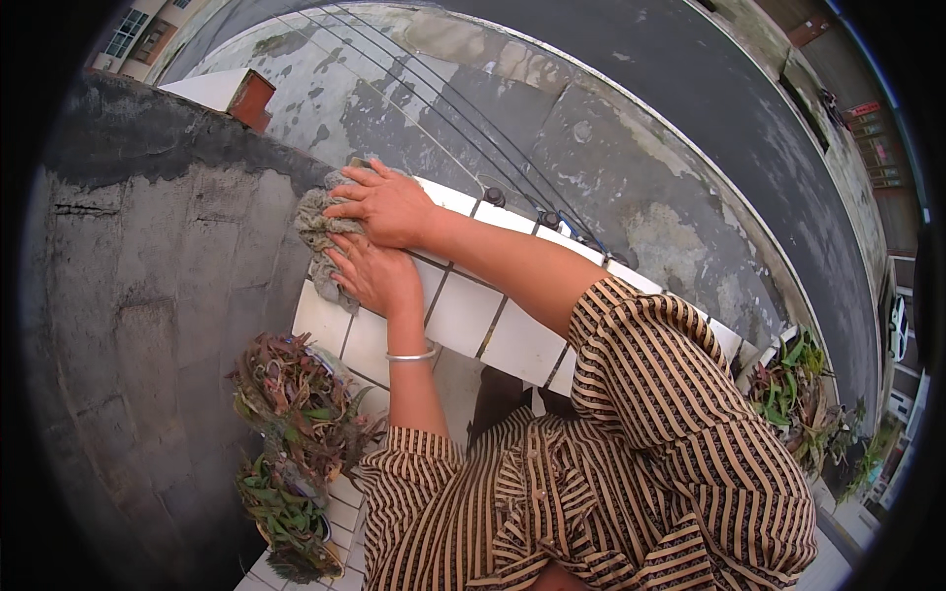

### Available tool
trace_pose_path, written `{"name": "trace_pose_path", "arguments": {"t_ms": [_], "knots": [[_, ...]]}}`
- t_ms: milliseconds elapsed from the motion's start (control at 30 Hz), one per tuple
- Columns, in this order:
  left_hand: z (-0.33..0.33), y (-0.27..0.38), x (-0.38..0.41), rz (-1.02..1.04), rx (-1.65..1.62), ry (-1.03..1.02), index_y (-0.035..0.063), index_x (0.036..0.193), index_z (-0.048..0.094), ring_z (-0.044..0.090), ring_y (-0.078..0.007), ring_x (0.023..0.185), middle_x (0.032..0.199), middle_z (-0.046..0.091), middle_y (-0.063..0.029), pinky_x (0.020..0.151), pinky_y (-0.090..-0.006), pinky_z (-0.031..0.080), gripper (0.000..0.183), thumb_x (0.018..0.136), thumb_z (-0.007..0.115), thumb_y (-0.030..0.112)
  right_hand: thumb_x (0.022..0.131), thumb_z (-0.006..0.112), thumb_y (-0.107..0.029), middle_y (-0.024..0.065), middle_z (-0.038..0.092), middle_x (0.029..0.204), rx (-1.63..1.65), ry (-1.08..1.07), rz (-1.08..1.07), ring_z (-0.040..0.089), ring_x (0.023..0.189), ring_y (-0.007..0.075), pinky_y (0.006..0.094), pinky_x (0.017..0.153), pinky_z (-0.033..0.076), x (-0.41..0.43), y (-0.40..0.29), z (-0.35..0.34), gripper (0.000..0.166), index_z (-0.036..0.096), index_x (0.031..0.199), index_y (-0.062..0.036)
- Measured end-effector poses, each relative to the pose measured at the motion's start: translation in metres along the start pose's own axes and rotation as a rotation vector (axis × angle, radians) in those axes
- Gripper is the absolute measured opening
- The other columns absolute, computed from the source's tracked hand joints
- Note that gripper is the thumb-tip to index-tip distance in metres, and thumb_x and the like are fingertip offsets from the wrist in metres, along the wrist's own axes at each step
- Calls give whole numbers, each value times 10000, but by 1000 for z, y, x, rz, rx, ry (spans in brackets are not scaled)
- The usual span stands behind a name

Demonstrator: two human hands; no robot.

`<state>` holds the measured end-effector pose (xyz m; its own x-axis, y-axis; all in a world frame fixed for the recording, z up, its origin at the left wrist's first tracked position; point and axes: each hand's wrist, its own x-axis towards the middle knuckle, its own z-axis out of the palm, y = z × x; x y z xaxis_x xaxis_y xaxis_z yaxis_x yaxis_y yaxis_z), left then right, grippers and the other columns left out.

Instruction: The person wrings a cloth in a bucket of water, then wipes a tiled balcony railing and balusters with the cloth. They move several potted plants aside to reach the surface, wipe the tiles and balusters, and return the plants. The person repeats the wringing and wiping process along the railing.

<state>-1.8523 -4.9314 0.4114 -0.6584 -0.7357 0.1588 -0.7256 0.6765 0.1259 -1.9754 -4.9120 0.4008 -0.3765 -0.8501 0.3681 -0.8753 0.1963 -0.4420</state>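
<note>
A crumpled grey cloth [318, 221] lies at the far left end of a white-tiled ledge [465, 306], against the grey wall. My right hand [392, 207] rests on the cloth's upper part with the fingers spread. Just below it, my left hand [380, 273] presses on the lower part of the same cloth, a silver bangle [411, 356] on its wrist. The two hands touch or nearly touch. Both palms are hidden, and neither hand's fingers are closed round the cloth.
Potted succulents [299, 414] stand below left, near my left forearm; more plants [798, 399] stand at the right. Cables [473, 140] run from dark insulators [494, 196] on the ledge's outer edge. A grey block wall [170, 295] borders the left. Beyond the ledge, the ground and road lie far below.
</note>
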Motion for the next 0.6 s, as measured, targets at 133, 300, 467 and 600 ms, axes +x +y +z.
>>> {"name": "trace_pose_path", "arguments": {"t_ms": [133, 300, 467, 600], "knots": [[2, 24, 23, 83, -70, -16, -7, 1509, 413, 278, -375, 1514, 1641, 313, -170, 1206, -578, 242, 589, 1005, 486, 290, 902, 640, -274, -20, 515, 1512, 38, 61, 221, 361, 1480, 302, 534, 1231, 247, -8, 9, -17, 493, 616, 1394, -308], [-1, 24, -35, 296, -193, -13, 15, 1549, 369, 273, -374, 1515, 1641, 318, -156, 1218, -566, 222, 623, 980, 517, 221, 925, 623, -207, 22, 528, 1498, 44, 183, 347, 399, 1444, 357, 550, 1207, 289, -75, -14, -43, 446, 632, 1369, -247], [-31, 9, -111, 386, -306, -140, 1, 1534, 393, 267, -362, 1522, 1630, 346, -150, 1236, -542, 172, 585, 1001, 499, 219, 929, 586, -140, 25, 522, 1507, -141, 97, 255, 368, 1472, 343, 552, 1205, 287, -137, -50, -66, 452, 634, 1369, -233], [-44, -37, -115, 275, -166, -73, -18, 1497, 447, 303, -356, 1511, 1622, 369, -143, 1227, -539, 192, 536, 1023, 480, 230, 863, 634, -158, 23, 532, 1494, -23, 75, 122, 336, 1497, 322, 559, 1211, 276, -118, -73, -43, 499, 642, 1353, -250]]}}
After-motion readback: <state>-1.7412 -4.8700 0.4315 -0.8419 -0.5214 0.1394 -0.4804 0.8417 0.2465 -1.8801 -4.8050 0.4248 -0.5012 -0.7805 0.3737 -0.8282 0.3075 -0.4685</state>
